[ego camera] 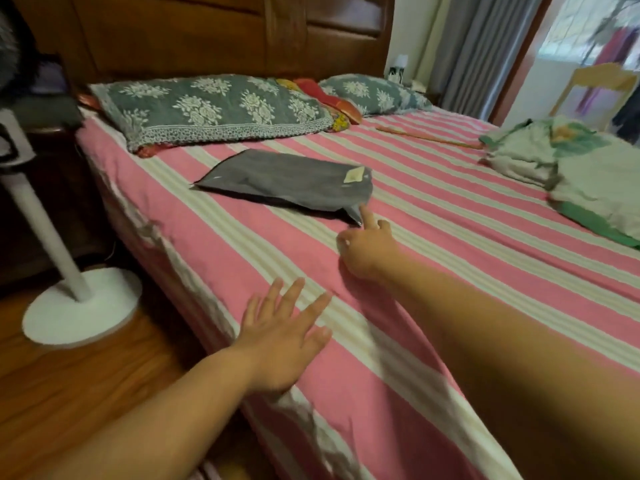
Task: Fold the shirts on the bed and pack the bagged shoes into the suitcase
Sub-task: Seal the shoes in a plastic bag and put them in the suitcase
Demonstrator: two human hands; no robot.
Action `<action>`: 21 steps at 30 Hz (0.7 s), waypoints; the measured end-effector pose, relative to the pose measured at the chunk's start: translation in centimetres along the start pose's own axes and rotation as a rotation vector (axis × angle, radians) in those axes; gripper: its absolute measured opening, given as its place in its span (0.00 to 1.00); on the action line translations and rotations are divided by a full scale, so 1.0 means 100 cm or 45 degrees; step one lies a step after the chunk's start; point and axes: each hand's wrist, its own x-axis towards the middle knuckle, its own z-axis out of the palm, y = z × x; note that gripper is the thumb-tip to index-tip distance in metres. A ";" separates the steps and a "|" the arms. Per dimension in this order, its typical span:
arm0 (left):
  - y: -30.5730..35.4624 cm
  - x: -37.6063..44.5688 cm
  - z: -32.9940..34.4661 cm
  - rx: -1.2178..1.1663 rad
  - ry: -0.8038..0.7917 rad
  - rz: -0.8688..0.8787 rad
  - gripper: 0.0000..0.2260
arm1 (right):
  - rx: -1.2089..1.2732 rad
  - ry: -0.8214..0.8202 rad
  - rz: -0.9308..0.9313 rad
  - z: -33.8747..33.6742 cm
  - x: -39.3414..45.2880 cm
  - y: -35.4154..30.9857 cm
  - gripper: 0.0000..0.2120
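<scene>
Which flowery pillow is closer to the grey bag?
The big pillow on the left, by the bed's near edge. It lies just behind the grey bag. The other flowery pillow sits farther right, past the red and yellow cloth.

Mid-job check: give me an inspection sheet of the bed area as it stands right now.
Surface: bed with pink and cream striped sheet, wrinkled at the near edge.
Job's things: grey plastic bag lying flat mid-bed, pale label on top; no suitcase seen.
Clutter: folded pale green bedding at right; two floral pillows at the headboard; a thin stick on the sheet.
Grippers: left hand open, fingers spread over the bed edge; right hand with index finger at the bag's near corner, other fingers curled.
Cables: nothing seen.
Surroundings: white fan stand on wood floor, wooden headboard, grey curtain.
</scene>
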 end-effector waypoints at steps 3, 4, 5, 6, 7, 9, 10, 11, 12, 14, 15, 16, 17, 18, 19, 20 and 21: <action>-0.004 0.005 0.001 -0.019 -0.011 0.010 0.26 | -0.029 0.022 0.120 0.025 0.047 -0.003 0.18; -0.005 0.004 0.002 -0.020 -0.024 0.009 0.26 | -0.057 0.038 0.132 0.030 0.051 -0.004 0.20; -0.007 0.005 0.002 -0.025 -0.030 0.002 0.26 | -0.087 0.072 0.119 0.031 0.049 -0.004 0.20; -0.007 0.005 0.002 -0.032 -0.029 -0.009 0.26 | -0.101 0.122 0.080 0.030 0.040 -0.002 0.20; -0.008 0.005 -0.001 -0.032 -0.032 -0.030 0.26 | -0.097 0.169 0.026 0.028 0.025 0.002 0.18; -0.005 0.007 -0.008 -0.009 -0.062 -0.085 0.26 | -0.063 0.299 -0.085 0.020 -0.024 0.017 0.12; -0.002 0.009 -0.012 0.002 -0.072 -0.103 0.26 | -0.070 0.364 -0.127 0.012 -0.058 0.025 0.10; 0.009 0.001 -0.017 -0.008 -0.095 -0.152 0.26 | -0.043 0.430 -0.138 -0.002 -0.108 0.034 0.08; 0.009 0.003 -0.019 -0.048 -0.076 -0.243 0.26 | -0.012 0.513 -0.165 -0.009 -0.139 0.037 0.07; 0.038 -0.024 -0.023 -0.390 0.025 -0.422 0.24 | 0.058 0.627 -0.148 -0.036 -0.231 0.054 0.08; 0.055 -0.045 -0.022 -0.725 0.141 -0.501 0.21 | 0.090 0.641 -0.095 -0.047 -0.274 0.063 0.09; 0.072 -0.074 -0.022 -1.157 0.281 -0.593 0.17 | 0.135 0.606 -0.012 -0.056 -0.312 0.073 0.07; 0.085 -0.106 -0.022 -1.681 0.403 -0.704 0.14 | 0.174 0.543 0.085 -0.062 -0.346 0.083 0.04; 0.095 -0.136 -0.022 -2.161 0.477 -0.774 0.13 | 0.196 0.500 0.175 -0.064 -0.374 0.095 0.06; 0.099 -0.161 -0.020 -2.597 0.472 -0.827 0.16 | 0.200 0.458 0.230 -0.064 -0.397 0.107 0.09; 0.099 -0.182 -0.018 -2.923 0.439 -0.843 0.21 | 0.170 0.413 0.257 -0.063 -0.416 0.117 0.10; 0.099 -0.197 -0.017 -3.040 0.396 -0.849 0.24 | 0.113 0.382 0.245 -0.062 -0.433 0.126 0.10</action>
